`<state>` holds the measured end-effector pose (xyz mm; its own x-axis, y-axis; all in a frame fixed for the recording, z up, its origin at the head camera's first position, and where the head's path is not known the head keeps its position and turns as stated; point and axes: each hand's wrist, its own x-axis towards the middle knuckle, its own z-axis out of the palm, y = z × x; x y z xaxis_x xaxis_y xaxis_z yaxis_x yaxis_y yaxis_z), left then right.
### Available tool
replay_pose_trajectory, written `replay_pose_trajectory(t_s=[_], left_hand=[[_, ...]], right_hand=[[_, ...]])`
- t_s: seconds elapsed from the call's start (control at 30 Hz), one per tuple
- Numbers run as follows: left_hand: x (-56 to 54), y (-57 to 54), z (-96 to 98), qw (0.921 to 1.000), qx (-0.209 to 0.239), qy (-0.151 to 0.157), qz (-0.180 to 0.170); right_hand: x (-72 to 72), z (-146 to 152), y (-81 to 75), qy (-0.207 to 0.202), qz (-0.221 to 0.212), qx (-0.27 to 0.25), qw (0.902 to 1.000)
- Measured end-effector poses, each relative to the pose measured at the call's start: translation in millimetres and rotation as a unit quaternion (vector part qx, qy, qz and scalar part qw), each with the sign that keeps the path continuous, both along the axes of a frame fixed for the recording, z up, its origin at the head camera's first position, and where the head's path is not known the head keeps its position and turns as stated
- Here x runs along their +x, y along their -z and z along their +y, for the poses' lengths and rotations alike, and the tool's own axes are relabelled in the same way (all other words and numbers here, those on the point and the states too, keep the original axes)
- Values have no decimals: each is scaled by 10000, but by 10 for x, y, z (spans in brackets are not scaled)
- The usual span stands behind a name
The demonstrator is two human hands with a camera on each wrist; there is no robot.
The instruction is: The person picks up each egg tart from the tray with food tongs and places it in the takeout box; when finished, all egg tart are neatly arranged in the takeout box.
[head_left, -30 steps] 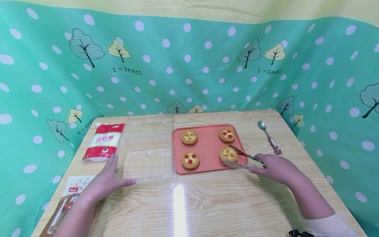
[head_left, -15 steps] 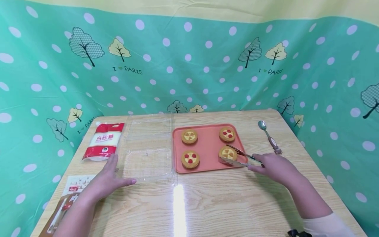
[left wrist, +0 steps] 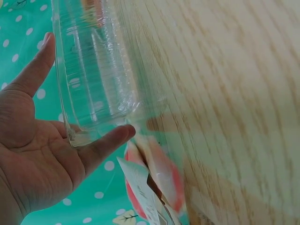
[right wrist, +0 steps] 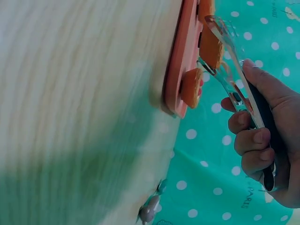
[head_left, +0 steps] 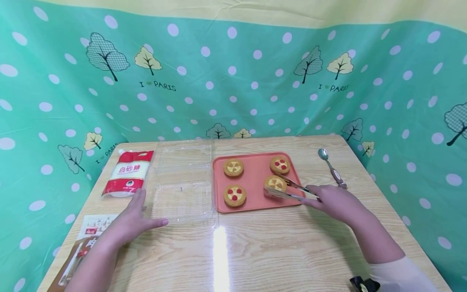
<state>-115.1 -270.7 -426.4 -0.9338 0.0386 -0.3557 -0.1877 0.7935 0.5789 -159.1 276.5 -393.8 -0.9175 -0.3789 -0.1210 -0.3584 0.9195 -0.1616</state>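
My right hand (head_left: 332,202) grips metal tongs (right wrist: 253,103), whose tips lie on either side of a round tart (head_left: 275,183) topped with yellow-orange wedges. This tart is at the near right of a pink tray (head_left: 255,196). Three others share the tray: a wedge-topped tart (head_left: 233,167) at far left, and tarts with red pieces at near left (head_left: 234,196) and far right (head_left: 280,165). My left hand (head_left: 136,223), thumb and fingers spread, is at the corner of a clear plastic box (left wrist: 93,70) standing open left of the tray.
A red and white bag (head_left: 128,174) with Chinese print lies behind my left hand. Under my left forearm is a brown and white packet (head_left: 82,251). A spoon (head_left: 332,168) with a brown handle lies right of the tray. A dotted green curtain (head_left: 233,89) surrounds the table.
My right hand and the tongs have moved slightly left, and the wedge-topped tart between the tips has shifted left with them. The left hand stays in place.
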Motion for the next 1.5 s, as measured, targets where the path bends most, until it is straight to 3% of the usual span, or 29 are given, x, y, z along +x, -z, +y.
replay_pose_trajectory(t_s=[0.77, 1.17, 1.5], left_hand=[[22, -13, -15, 10000, 55, 19, 38], [30, -2, -15, 9999, 106, 49, 90], [25, -13, -10, 9998, 43, 91, 148]], right_hand=[[-180, -681, -274, -199, -51, -207, 9996], [-328, -1147, -451, -864, 235, -211, 9958], [-440, -1538, -454, -1319, 172, -131, 9910]])
